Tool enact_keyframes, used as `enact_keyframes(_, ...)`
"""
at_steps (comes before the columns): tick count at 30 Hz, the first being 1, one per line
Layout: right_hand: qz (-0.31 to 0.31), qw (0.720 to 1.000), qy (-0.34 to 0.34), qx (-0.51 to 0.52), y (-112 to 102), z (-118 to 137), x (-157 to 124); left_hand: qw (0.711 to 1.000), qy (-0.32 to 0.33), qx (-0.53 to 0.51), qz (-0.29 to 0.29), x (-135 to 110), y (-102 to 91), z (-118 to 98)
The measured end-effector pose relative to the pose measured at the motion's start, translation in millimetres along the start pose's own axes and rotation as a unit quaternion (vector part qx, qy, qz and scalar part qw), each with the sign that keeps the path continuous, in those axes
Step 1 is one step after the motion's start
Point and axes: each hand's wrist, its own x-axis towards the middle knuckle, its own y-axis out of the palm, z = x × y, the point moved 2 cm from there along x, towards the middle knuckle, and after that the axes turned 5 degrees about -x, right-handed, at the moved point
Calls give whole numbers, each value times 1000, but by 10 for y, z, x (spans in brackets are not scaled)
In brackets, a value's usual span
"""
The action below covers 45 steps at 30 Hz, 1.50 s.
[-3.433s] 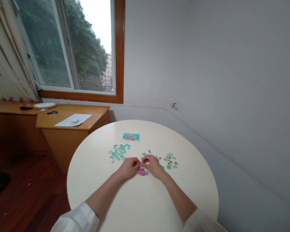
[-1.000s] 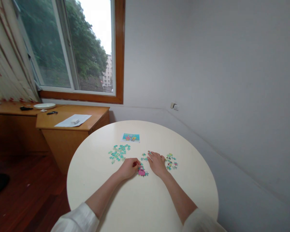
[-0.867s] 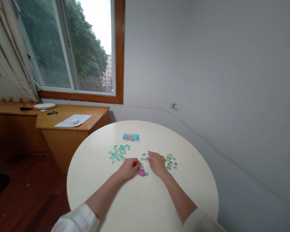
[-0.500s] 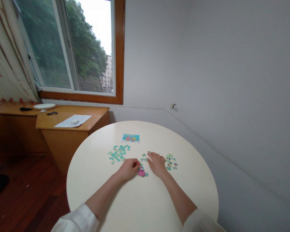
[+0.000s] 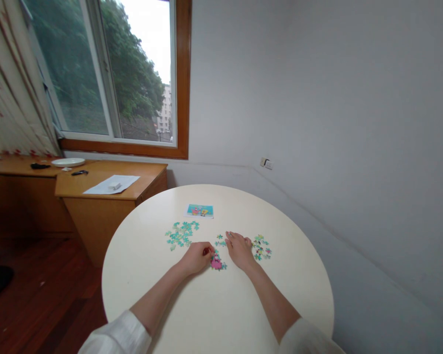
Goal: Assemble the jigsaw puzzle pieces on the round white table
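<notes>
Two hands rested on the round cream-coloured counter (image 5: 214,314), with small cardboard jigsaw pieces spread in front of them. Our left hand (image 5: 197,256) had its grip drawn together, the curled fingertips touching the left edge of a small pink cluster of joined jigsaw pieces (image 5: 216,263); we could not tell whether a loose piece was pinched there. Our right hand (image 5: 239,250) lay just beside the cluster on its right with its grip apart, fingers flat and stretched over a few scattered teal pieces (image 5: 219,241), holding nothing that we could see. A loose heap of teal and pale green pieces (image 5: 180,233) lay to the left beyond the left hand, and a mixed heap of green, yellow and pink pieces (image 5: 261,247) lay just right of the right hand. A small rectangular cartoon picture card (image 5: 199,210) sat farther back, well apart from both hands. We judged the puzzle to be at an early stage: only the pink cluster looked fitted together, while nearly all the other pieces lay unjoined in the two heaps.
</notes>
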Motion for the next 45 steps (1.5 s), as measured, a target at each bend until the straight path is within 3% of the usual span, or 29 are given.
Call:
enact_keyframes(17,-71,997,-6,39,-80,-27,-9,1000,-10,-4,-2,-5,1,-13)
enact_keyframes(45,-60,998,22,0,-91,-48,-8,1000,-13,4,4,-8,-19,-48)
